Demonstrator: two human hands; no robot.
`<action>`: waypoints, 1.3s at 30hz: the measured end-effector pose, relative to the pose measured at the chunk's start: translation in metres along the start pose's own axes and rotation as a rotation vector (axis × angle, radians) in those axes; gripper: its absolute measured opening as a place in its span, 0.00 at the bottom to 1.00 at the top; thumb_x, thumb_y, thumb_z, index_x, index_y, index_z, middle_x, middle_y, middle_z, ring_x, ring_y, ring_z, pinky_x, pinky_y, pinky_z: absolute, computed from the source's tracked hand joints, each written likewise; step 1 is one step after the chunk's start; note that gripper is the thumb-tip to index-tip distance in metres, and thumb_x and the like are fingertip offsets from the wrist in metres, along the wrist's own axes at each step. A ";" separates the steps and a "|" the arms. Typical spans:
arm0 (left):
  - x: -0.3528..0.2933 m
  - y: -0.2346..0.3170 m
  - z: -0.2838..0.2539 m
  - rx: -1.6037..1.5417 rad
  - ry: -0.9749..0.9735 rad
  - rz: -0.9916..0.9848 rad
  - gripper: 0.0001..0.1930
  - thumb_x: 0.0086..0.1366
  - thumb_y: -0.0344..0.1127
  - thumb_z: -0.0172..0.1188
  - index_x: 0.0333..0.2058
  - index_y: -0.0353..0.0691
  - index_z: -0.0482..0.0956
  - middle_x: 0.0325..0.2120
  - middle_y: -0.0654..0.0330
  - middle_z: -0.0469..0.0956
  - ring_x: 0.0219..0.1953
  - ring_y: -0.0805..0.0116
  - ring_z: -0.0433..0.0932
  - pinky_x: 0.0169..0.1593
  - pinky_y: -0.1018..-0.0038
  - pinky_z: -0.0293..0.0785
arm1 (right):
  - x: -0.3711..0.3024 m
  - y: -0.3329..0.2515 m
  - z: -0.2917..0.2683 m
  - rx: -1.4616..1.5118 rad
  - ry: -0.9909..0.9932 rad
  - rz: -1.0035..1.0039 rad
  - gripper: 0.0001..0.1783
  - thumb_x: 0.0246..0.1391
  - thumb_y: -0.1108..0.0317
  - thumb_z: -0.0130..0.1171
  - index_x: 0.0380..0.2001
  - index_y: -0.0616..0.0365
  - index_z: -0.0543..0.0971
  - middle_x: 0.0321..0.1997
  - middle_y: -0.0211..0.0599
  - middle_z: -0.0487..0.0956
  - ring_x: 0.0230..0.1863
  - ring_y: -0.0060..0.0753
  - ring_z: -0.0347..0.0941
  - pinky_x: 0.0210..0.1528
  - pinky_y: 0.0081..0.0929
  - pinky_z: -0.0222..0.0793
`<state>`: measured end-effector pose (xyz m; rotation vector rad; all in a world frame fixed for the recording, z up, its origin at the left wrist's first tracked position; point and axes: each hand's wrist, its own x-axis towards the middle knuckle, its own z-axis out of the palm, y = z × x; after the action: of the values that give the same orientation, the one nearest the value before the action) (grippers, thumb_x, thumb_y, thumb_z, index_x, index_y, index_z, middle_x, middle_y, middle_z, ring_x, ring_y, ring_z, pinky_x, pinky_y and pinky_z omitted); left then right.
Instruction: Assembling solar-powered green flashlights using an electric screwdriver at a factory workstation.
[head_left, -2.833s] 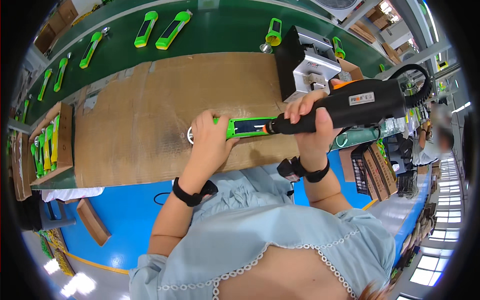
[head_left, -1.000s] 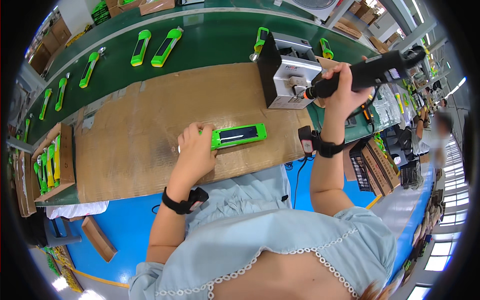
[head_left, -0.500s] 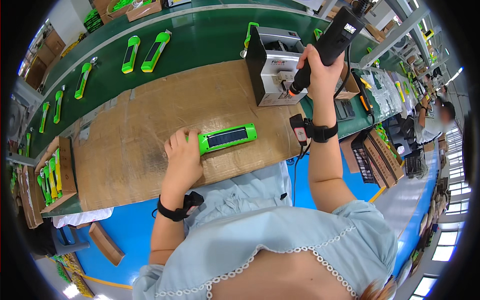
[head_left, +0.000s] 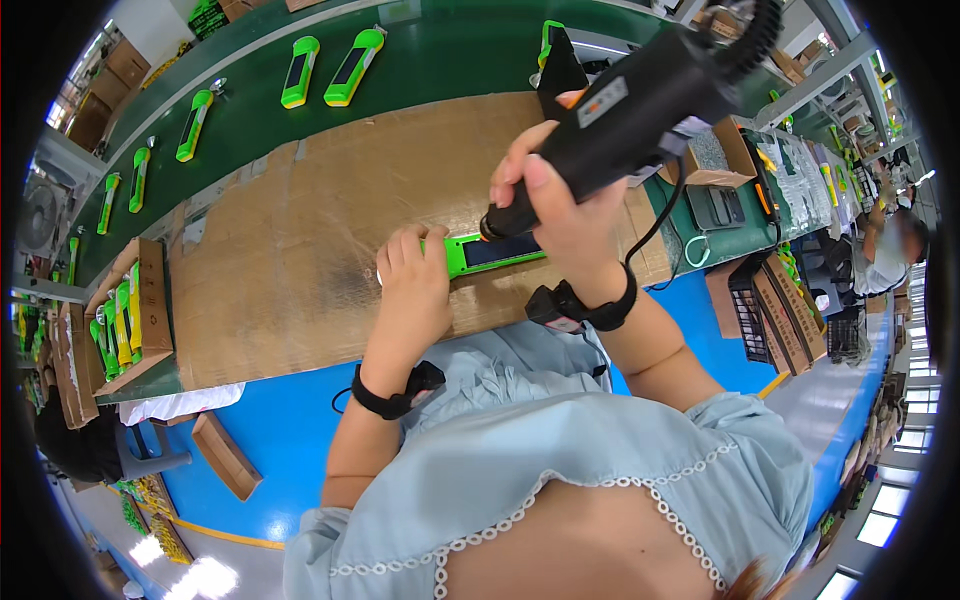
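Note:
A green solar flashlight (head_left: pixel 462 258) with a dark panel lies flat on the cardboard sheet (head_left: pixel 290 240). My left hand (head_left: pixel 412 282) is closed over its left end. In my right hand (head_left: pixel 575 215) is a black electric screwdriver (head_left: pixel 640 115), tilted with its tip down to the left. The tip points at the flashlight's upper left edge, beside my left fingers; whether it touches I cannot tell. My right hand and the tool cover the flashlight's right end. A black cable hangs from behind the tool past my right wrist.
Several green flashlights (head_left: pixel 354 68) stand in a row along the green bench (head_left: pixel 430 60). At the left is a cardboard box (head_left: pixel 153 320) of flashlights. Behind the screwdriver, a box-shaped device (head_left: pixel 563 75) is mostly hidden. To the right stand an open carton (head_left: pixel 738 155) and a black crate (head_left: pixel 748 310).
My right hand has brought the screwdriver down and left, from beside the device to over the flashlight. My left hand still holds the flashlight; the view has shifted slightly.

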<state>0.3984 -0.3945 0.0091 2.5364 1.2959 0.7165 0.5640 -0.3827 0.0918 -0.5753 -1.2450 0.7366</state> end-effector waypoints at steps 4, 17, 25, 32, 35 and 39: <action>-0.001 -0.001 0.000 -0.012 -0.008 0.008 0.31 0.42 0.18 0.53 0.50 0.34 0.65 0.47 0.45 0.63 0.53 0.44 0.61 0.55 0.56 0.57 | 0.006 0.010 0.016 0.040 0.019 0.015 0.27 0.53 0.77 0.53 0.53 0.61 0.54 0.24 0.40 0.73 0.21 0.30 0.72 0.27 0.29 0.71; 0.004 -0.003 -0.004 -0.067 -0.032 0.017 0.32 0.39 0.17 0.53 0.50 0.33 0.64 0.47 0.45 0.63 0.52 0.44 0.62 0.55 0.56 0.57 | 0.004 0.022 0.018 -0.046 -0.013 -0.003 0.26 0.53 0.77 0.53 0.52 0.63 0.55 0.25 0.39 0.74 0.22 0.27 0.72 0.26 0.26 0.70; 0.007 -0.014 0.000 -0.122 -0.055 0.015 0.32 0.40 0.19 0.54 0.50 0.32 0.63 0.47 0.44 0.63 0.52 0.42 0.61 0.55 0.57 0.58 | 0.005 0.030 0.025 -0.023 -0.039 0.051 0.26 0.53 0.79 0.53 0.52 0.63 0.55 0.26 0.38 0.73 0.23 0.27 0.72 0.27 0.25 0.70; 0.015 -0.024 0.002 -0.255 -0.102 0.025 0.31 0.41 0.19 0.54 0.49 0.32 0.63 0.46 0.42 0.63 0.52 0.41 0.61 0.56 0.56 0.58 | 0.007 0.043 0.020 0.015 -0.102 0.154 0.24 0.50 0.82 0.50 0.50 0.62 0.57 0.24 0.40 0.72 0.22 0.28 0.70 0.25 0.25 0.68; 0.013 -0.024 0.003 -0.255 -0.081 0.011 0.31 0.40 0.19 0.54 0.49 0.32 0.64 0.46 0.43 0.63 0.52 0.41 0.61 0.56 0.56 0.58 | 0.009 0.045 0.021 0.036 -0.095 0.158 0.24 0.50 0.80 0.50 0.50 0.62 0.57 0.23 0.40 0.72 0.22 0.28 0.70 0.25 0.24 0.68; 0.013 -0.023 0.003 -0.269 -0.088 0.010 0.32 0.39 0.20 0.54 0.49 0.31 0.64 0.46 0.43 0.63 0.51 0.41 0.61 0.55 0.57 0.58 | 0.009 0.044 0.020 0.018 -0.145 0.137 0.23 0.52 0.77 0.51 0.50 0.63 0.57 0.23 0.39 0.70 0.21 0.28 0.69 0.26 0.25 0.68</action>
<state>0.3900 -0.3700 0.0018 2.3327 1.0794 0.7193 0.5379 -0.3475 0.0698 -0.6056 -1.3405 0.9165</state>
